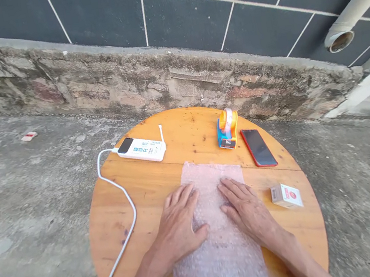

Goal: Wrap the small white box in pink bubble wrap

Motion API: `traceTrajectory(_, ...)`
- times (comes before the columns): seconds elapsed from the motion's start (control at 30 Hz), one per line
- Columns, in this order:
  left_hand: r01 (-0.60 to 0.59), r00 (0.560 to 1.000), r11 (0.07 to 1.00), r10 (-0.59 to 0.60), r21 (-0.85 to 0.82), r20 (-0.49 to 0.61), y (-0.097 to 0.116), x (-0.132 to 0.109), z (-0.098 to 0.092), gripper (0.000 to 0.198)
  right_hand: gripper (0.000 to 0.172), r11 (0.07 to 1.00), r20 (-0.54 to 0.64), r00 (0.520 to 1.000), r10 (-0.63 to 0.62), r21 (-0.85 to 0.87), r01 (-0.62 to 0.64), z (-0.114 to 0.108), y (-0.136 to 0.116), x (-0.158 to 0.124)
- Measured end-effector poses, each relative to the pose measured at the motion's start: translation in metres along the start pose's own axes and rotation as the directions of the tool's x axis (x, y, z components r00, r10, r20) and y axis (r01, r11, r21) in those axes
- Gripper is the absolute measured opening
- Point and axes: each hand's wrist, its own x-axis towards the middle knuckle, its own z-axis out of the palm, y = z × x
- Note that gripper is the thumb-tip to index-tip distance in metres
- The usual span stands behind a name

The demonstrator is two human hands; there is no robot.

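Note:
A sheet of pinkish, see-through bubble wrap lies spread on the round wooden table. My left hand rests flat along its left edge, fingers stretched out and thumb toward the middle. On the right part of the sheet lies my right hand, palm down with its fingers extended. Neither hand grips anything. A small white box with a red mark sits to the right of my right hand.
At the table's back stand a blue and orange tape dispenser and a red-edged phone. A white power bank lies back left, its white cable running over the left side. Behind is a stone wall base.

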Motion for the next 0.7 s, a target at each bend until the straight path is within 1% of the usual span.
traceTrajectory(0.07, -0.001, 1.0, 1.0, 0.001, 0.003, -0.002, -0.001, 0.0, 0.001, 0.065, 0.041, 0.999, -0.022, 0.999, 0.045, -0.029, -0.046, -0.005, 0.002, -0.006)
traceTrajectory(0.13, -0.004, 1.0, 1.0, 0.004, 0.009, 0.003, -0.001, 0.0, 0.001, 0.065, 0.039, 0.998, -0.034, 0.998, 0.054, -0.032, -0.055, -0.01, -0.004, -0.012)
traceTrajectory(0.2, -0.011, 1.0, 1.0, 0.011, 0.014, 0.008, -0.001, 0.001, 0.001, 0.065, 0.04, 1.0, -0.014, 1.0, 0.008, -0.008, -0.008, -0.013, -0.014, -0.019)
traceTrajectory(0.27, -0.015, 1.0, 1.0, 0.014, 0.018, 0.01, -0.002, 0.001, 0.001, 0.064, 0.04, 0.998, 0.034, 0.998, -0.06, 0.028, 0.059, -0.014, -0.024, -0.027)
traceTrajectory(0.33, -0.011, 1.0, 1.0, 0.01, 0.023, 0.016, -0.002, 0.001, 0.0, 0.064, 0.038, 0.995, 0.048, 0.995, -0.085, 0.053, 0.082, -0.016, -0.029, -0.037)
traceTrajectory(0.43, -0.009, 0.999, 1.0, 0.008, 0.026, 0.034, -0.002, 0.002, -0.001, 0.066, 0.032, 0.993, -0.016, 0.997, -0.077, 0.092, 0.078, -0.024, -0.039, -0.049)
traceTrajectory(0.47, -0.01, 0.999, 1.0, 0.009, 0.026, 0.037, -0.002, 0.002, -0.001, 0.066, 0.03, 0.987, -0.039, 0.994, -0.101, 0.12, 0.105, -0.026, -0.046, -0.052)
traceTrajectory(0.5, -0.01, 0.999, 1.0, 0.009, 0.026, 0.038, -0.002, 0.002, -0.002, 0.066, 0.029, 0.975, -0.049, 0.987, -0.152, 0.158, 0.158, -0.027, -0.055, -0.054)
traceTrajectory(0.53, -0.009, 0.999, 1.0, 0.008, 0.027, 0.036, -0.002, 0.002, -0.002, 0.066, 0.029, 0.955, -0.041, 0.976, -0.213, 0.204, 0.217, -0.026, -0.066, -0.056)
traceTrajectory(0.57, -0.008, 0.999, 1.0, 0.007, 0.029, 0.034, -0.001, 0.002, -0.002, 0.066, 0.028, 0.919, -0.06, 0.952, -0.301, 0.247, 0.306, -0.022, -0.078, -0.057)
traceTrajectory(0.6, -0.007, 0.999, 0.999, 0.006, 0.032, 0.033, -0.001, 0.002, -0.002, 0.065, 0.028, 0.892, -0.061, 0.93, -0.363, 0.265, 0.365, -0.016, -0.09, -0.057)
traceTrajectory(0.63, -0.006, 0.999, 0.999, 0.005, 0.034, 0.034, -0.001, 0.002, -0.002, 0.065, 0.031, 0.874, -0.08, 0.911, -0.405, 0.261, 0.411, -0.007, -0.101, -0.057)
traceTrajectory(0.67, -0.004, 0.999, 0.999, 0.003, 0.036, 0.035, -0.001, 0.002, -0.002, 0.064, 0.035, 0.871, -0.076, 0.904, -0.42, 0.246, 0.425, 0.003, -0.11, -0.057)
traceTrajectory(0.7, -0.004, 0.999, 0.999, 0.002, 0.037, 0.036, -0.001, 0.002, -0.002, 0.064, 0.038, 0.873, -0.122, 0.903, -0.413, 0.231, 0.43, 0.012, -0.116, -0.056)
